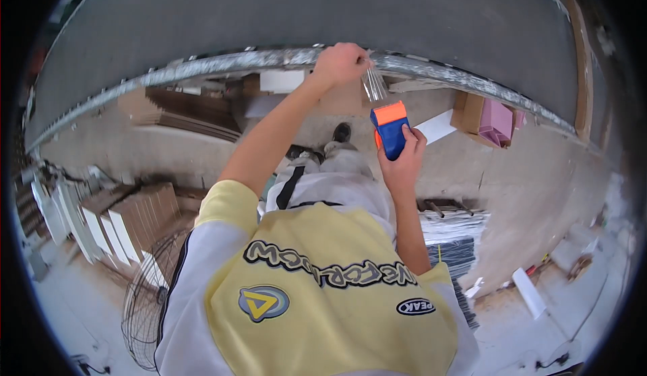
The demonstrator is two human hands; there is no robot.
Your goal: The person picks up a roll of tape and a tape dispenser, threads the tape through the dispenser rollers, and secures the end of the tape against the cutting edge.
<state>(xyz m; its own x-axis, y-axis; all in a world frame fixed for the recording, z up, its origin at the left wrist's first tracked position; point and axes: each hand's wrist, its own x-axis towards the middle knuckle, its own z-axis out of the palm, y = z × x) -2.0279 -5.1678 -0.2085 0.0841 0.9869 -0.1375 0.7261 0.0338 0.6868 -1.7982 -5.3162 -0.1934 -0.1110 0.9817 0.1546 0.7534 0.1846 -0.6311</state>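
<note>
My right hand [404, 164] grips a blue and orange tape dispenser [392, 135] just below the near edge of a dark grey table [323, 12]. A strip of clear tape [373, 85] runs up from the dispenser to my left hand [342, 64]. The fingers of that left hand are closed at the table edge, pinching the tape's end; their tips are partly hidden. Shiny, wrinkled clear film or tape [222, 65] covers the edge rail on both sides of the hand.
Below the table, flat cardboard [192, 116] is stacked at left and an open carton with pink contents [495, 121] stands at right. A wire-cage fan [145, 302] is behind me at left, near upright boards [138, 221]. Dark strips [451, 261] lie at right.
</note>
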